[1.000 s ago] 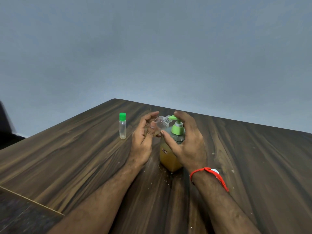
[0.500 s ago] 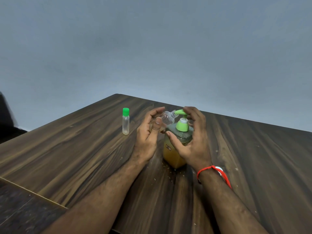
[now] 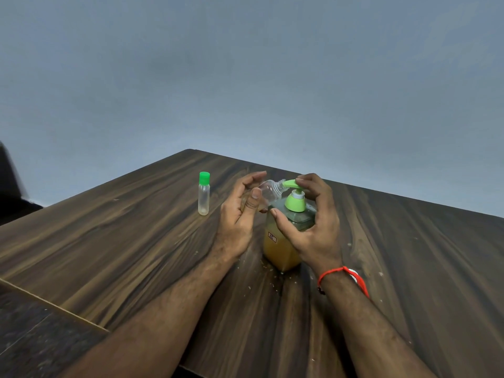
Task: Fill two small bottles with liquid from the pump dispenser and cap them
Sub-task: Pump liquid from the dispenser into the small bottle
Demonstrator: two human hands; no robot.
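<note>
Capped small bottle [image 3: 203, 197], green cap, clear, upright on wood table [image 3: 109, 241], left of hands. Left hand [image 3: 240, 216] curled around open small bottle [image 3: 270, 190], tilted, mouth at green pump nozzle [image 3: 289, 183]. Pump dispenser [image 3: 286, 241], amber liquid, small label [image 3: 272, 237] with red border, writing unreadable. Right hand [image 3: 311, 227] half open, fingers on pump head, thumb on dispenser shoulder. Red thread [image 3: 343, 276] on right wrist.
</note>
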